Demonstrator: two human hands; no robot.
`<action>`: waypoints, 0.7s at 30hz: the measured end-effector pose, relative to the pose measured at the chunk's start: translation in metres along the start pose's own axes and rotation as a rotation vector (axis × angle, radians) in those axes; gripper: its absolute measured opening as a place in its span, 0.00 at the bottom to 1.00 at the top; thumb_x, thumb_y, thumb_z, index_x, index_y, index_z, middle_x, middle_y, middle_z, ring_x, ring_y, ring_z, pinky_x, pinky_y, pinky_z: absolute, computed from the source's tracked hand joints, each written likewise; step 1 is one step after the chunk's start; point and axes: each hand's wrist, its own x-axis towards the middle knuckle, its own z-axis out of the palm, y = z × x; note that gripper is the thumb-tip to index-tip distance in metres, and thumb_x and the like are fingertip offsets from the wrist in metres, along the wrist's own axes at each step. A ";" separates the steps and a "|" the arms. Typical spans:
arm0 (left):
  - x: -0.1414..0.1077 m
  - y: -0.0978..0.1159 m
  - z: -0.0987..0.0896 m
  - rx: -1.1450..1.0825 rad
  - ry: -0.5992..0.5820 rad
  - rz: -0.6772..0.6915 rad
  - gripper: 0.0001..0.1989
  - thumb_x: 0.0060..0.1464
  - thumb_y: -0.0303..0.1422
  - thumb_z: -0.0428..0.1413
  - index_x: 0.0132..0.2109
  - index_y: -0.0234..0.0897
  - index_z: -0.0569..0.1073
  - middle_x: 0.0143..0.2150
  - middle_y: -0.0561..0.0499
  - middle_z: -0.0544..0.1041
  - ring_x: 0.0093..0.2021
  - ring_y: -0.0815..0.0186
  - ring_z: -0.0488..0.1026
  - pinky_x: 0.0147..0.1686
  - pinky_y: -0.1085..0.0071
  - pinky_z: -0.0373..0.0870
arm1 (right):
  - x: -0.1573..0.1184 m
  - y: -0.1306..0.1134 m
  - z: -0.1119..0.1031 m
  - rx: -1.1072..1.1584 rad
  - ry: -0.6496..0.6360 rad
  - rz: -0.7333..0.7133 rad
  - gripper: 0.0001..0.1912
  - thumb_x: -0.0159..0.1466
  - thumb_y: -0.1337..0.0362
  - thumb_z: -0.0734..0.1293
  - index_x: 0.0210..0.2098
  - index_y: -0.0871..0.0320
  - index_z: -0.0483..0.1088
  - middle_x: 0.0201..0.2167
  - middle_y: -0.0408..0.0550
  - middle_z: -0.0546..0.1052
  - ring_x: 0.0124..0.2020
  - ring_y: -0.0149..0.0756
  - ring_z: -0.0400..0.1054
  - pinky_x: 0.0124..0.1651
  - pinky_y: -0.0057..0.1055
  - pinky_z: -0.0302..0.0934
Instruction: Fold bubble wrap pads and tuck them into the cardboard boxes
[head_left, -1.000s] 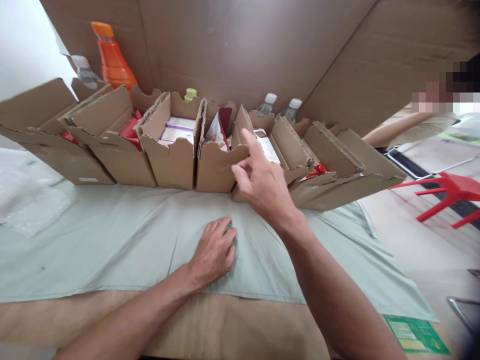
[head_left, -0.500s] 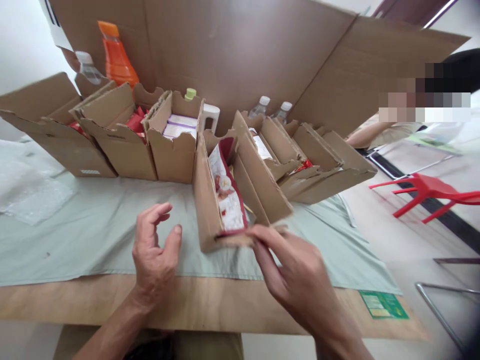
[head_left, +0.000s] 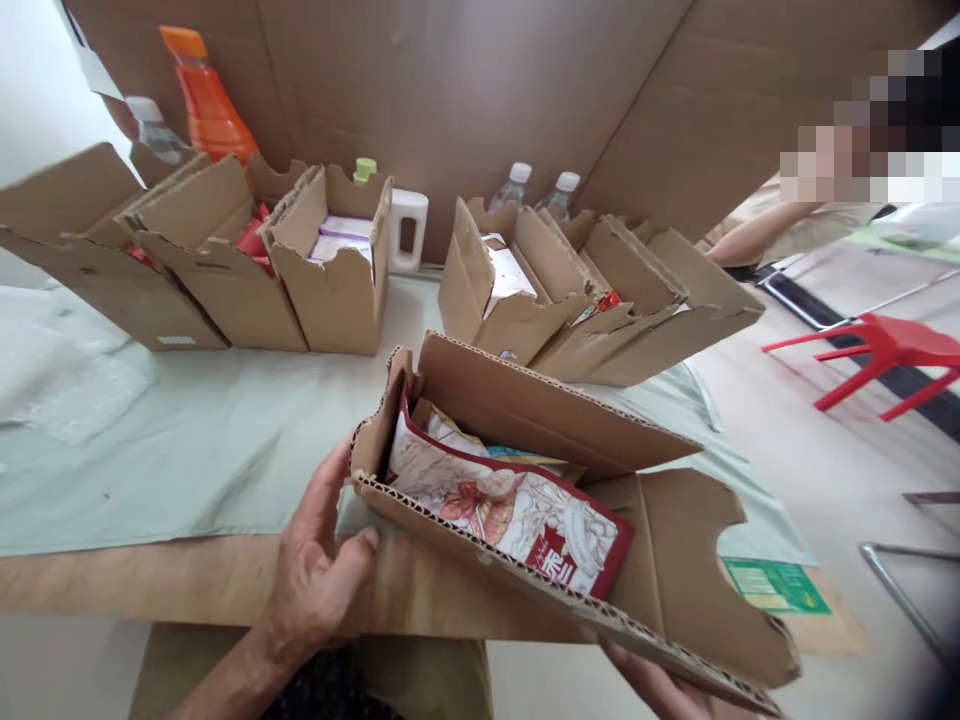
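A: What has been moved since the earlier frame?

B: One cardboard box [head_left: 555, 400] has been pulled out of the row of boxes [head_left: 337, 310] and turned crosswise. A gap is left in its place.

A: How are the largest parts arranged?

B: The rear is closed off by a tall cardboard panel [head_left: 465, 90]. In front, the table is covered by a pale green cloth [head_left: 225, 430], with a strip of bare wood [head_left: 187, 580] exposed along the near edge. On the cloth, the row is divided by the gap into a left and a right group.

A: Where is the pulled-out box located?

B: It is positioned over the near edge, right of centre, tilted, with its interior exposed.

A: How is it handled?

B: Its near right part is supported from below by the right hand [head_left: 652, 680]; most of that hand is covered, so finger closure cannot be determined. At the left end, the left hand [head_left: 322, 560] is loosely curved, thumb spread well away from the fingers; firm contact cannot be confirmed.

A: What is contained?

B: A white packet with a dark red border [head_left: 517, 510] is laid along the near wall. Further packets [head_left: 525, 457] are partly hidden behind it.

A: Smaller items?

B: A green card [head_left: 780, 585] is placed on the wood, near the box's right end. Behind the left group, a light green cap [head_left: 365, 168] is seen.
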 end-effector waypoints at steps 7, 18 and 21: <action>0.005 -0.011 -0.003 -0.001 0.022 -0.065 0.29 0.59 0.35 0.60 0.67 0.41 0.67 0.65 0.42 0.73 0.69 0.47 0.66 0.71 0.50 0.62 | 0.076 -0.040 0.053 0.151 -0.253 -0.084 0.24 0.63 0.43 0.72 0.46 0.57 0.80 0.45 0.55 0.84 0.48 0.53 0.79 0.54 0.45 0.76; 0.071 -0.033 -0.007 0.110 0.069 -0.029 0.38 0.54 0.31 0.57 0.71 0.38 0.59 0.65 0.39 0.73 0.68 0.46 0.68 0.69 0.42 0.62 | 0.134 -0.052 0.118 0.021 -0.109 -0.164 0.24 0.62 0.40 0.68 0.43 0.54 0.73 0.36 0.52 0.82 0.35 0.46 0.77 0.36 0.39 0.71; 0.057 -0.043 -0.011 0.316 0.015 0.017 0.44 0.56 0.31 0.56 0.76 0.35 0.48 0.73 0.32 0.63 0.73 0.42 0.62 0.71 0.39 0.61 | 0.130 -0.013 0.122 -0.173 -0.050 -0.156 0.26 0.62 0.41 0.70 0.50 0.52 0.74 0.38 0.51 0.81 0.30 0.46 0.72 0.30 0.40 0.64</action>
